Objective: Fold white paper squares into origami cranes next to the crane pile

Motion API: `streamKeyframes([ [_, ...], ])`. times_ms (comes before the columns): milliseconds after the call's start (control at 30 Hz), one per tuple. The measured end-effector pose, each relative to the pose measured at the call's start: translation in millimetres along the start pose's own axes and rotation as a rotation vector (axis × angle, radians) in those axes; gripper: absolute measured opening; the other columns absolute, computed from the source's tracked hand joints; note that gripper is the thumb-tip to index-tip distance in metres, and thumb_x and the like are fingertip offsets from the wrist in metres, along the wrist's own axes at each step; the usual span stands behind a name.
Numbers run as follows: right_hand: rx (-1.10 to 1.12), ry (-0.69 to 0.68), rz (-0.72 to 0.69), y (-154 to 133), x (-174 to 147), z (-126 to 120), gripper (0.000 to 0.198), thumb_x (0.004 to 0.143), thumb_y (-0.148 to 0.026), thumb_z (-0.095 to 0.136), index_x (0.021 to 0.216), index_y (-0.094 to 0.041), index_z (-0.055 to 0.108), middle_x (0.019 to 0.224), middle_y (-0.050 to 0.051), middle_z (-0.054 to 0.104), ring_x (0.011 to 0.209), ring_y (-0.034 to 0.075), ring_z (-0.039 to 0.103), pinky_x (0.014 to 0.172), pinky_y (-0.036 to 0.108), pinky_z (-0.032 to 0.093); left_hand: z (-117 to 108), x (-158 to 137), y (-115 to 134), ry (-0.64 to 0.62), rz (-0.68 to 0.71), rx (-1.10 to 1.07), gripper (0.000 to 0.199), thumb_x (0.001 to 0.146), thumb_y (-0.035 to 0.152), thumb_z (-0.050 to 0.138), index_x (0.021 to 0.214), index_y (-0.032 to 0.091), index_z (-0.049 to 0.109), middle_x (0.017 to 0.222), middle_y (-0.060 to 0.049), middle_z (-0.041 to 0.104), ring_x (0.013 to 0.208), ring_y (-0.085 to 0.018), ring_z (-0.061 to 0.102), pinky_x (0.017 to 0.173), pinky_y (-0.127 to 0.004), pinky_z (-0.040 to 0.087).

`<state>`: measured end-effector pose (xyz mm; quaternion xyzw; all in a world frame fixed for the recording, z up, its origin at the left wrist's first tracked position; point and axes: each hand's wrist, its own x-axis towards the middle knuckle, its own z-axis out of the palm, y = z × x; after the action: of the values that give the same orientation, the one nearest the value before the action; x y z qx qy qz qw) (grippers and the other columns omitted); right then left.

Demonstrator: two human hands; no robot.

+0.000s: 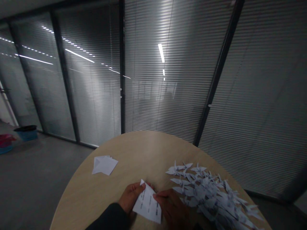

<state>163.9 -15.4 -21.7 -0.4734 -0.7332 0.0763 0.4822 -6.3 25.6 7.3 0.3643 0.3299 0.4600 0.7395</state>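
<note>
Between my two hands is a white sheet of paper [148, 206] with lines of dark print, its top corner folded to a point. My left hand [130, 195] grips its left edge, thumb on top near the folded corner. My right hand [171, 204] pinches the right edge between thumb and fingers; its lower part is dark and hard to make out. Just right of that hand lies a large pile of folded paper cranes [208, 191]. Farther off to the left rests a small stack of white paper squares [105, 165].
The round wooden table [148, 147] has a curved far edge close to a glass partition [165, 95] with blinds. On the floor at far left stand a blue bin [27, 134] with a dark liner and another bin [5, 143] with a red liner.
</note>
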Motion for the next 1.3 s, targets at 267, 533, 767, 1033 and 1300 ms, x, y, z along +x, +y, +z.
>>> streamKeyframes([
  [267,-0.246,-0.039,-0.156,1.1,3.2,0.8,0.015,0.086,-0.030,0.052,0.088,-0.027,0.066,0.081,0.005,0.070,0.074,0.020,0.067,0.064,0.028,0.056,3.8,-3.2,2.9,0.014,-0.003,-0.050,0.043,0.046,0.042,0.084,0.066,0.007,0.070,0.057,-0.010,0.070,0.054,-0.020,0.063,0.057,-0.029,0.042],
  [533,-0.307,0.190,-0.684,-19.4,22.0,-10.4,0.016,0.085,-0.013,0.049,0.093,-0.022,0.060,0.079,0.004,0.074,0.075,0.017,0.069,0.067,0.027,0.057,6.5,-4.1,4.6,0.024,-0.006,-0.076,0.040,0.044,0.041,0.084,0.063,0.009,0.071,0.057,-0.008,0.071,0.057,-0.021,0.065,0.059,-0.029,0.044],
  [767,-0.243,0.127,-0.734,-13.6,22.7,-9.4,0.024,0.089,-0.015,0.045,0.108,-0.022,0.057,0.085,0.004,0.076,0.084,0.017,0.070,0.076,0.030,0.057,2.7,-2.3,2.7,0.025,-0.010,-0.079,0.043,0.043,0.040,0.085,0.064,0.006,0.071,0.060,-0.011,0.071,0.056,-0.021,0.064,0.058,-0.029,0.042],
  [1033,-0.218,0.071,-0.747,-8.7,22.6,-8.5,0.023,0.087,-0.013,0.047,0.105,-0.021,0.060,0.087,0.005,0.076,0.086,0.017,0.070,0.081,0.030,0.056,2.9,-2.8,4.1,0.067,-0.035,-0.110,0.029,0.051,0.032,0.081,0.064,0.008,0.069,0.061,-0.010,0.072,0.059,-0.022,0.066,0.059,-0.029,0.045],
  [1300,-0.257,0.081,-0.732,-5.6,19.8,-4.9,0.022,0.087,-0.014,0.048,0.104,-0.022,0.059,0.088,0.004,0.076,0.086,0.016,0.070,0.081,0.029,0.055,5.1,-5.7,6.2,0.026,-0.050,-0.141,0.033,0.065,0.040,0.070,0.070,0.007,0.069,0.063,-0.011,0.072,0.058,-0.020,0.066,0.060,-0.028,0.048],
])
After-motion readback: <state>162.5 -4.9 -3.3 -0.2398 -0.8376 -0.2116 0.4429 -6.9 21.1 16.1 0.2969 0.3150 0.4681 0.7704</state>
